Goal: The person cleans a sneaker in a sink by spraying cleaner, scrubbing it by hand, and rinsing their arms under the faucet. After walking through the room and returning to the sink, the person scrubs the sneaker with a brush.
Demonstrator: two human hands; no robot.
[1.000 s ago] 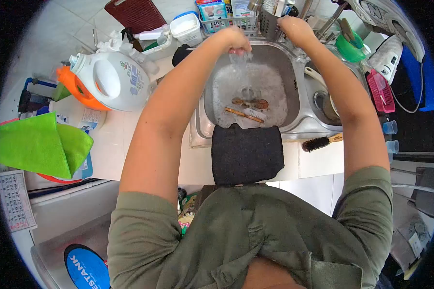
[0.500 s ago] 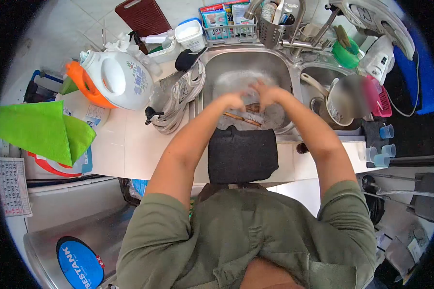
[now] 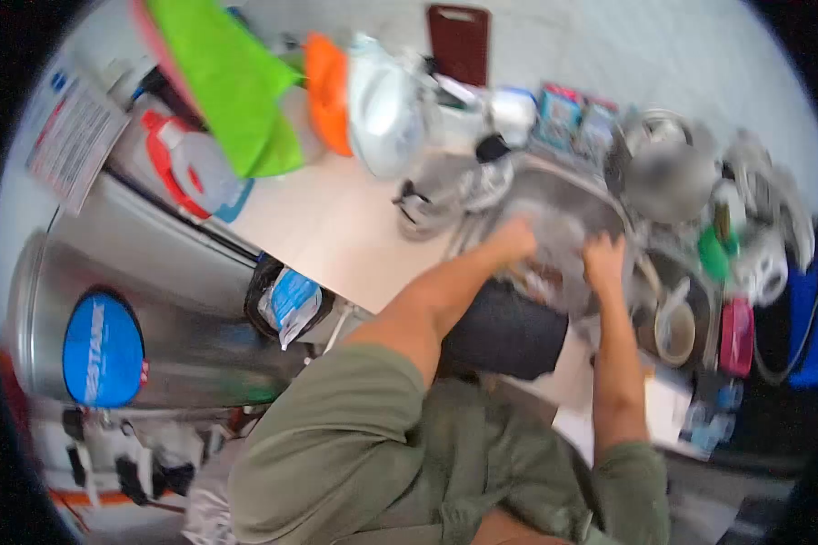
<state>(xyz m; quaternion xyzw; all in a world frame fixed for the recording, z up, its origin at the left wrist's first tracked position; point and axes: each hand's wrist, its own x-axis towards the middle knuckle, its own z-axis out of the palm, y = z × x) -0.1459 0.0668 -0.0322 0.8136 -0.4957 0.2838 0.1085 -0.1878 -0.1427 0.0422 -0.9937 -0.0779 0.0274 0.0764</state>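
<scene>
Both hands are over the steel sink [image 3: 609,195], and motion blurs them. My left hand [image 3: 516,238] looks closed, at the left part of the basin. My right hand [image 3: 603,258] is curled near the basin's right side, its fingers bent together. Between them spreads a pale, translucent, wet-looking thing [image 3: 562,241], too smeared to name; whether the fingers grip it is hard to see. Below it, a brownish blurred item [image 3: 545,277] lies in the basin. A black cloth [image 3: 504,331] hangs over the front edge of the counter, under my left forearm.
Left on the counter [image 3: 336,227] stand a white jug with an orange handle [image 3: 386,109], a green cloth [image 3: 232,91] and a clear bundle [image 3: 427,204]. Right of the sink, a second basin holds a pot [image 3: 673,336]; a pink basket [image 3: 737,336] stands beyond. A steel tank [image 3: 191,272] is at lower left.
The view has swung left, so the sink now sits further right. My hands have gone from spread, blurred fingers to a more closed shape, further apart, with the pale thing between them.
</scene>
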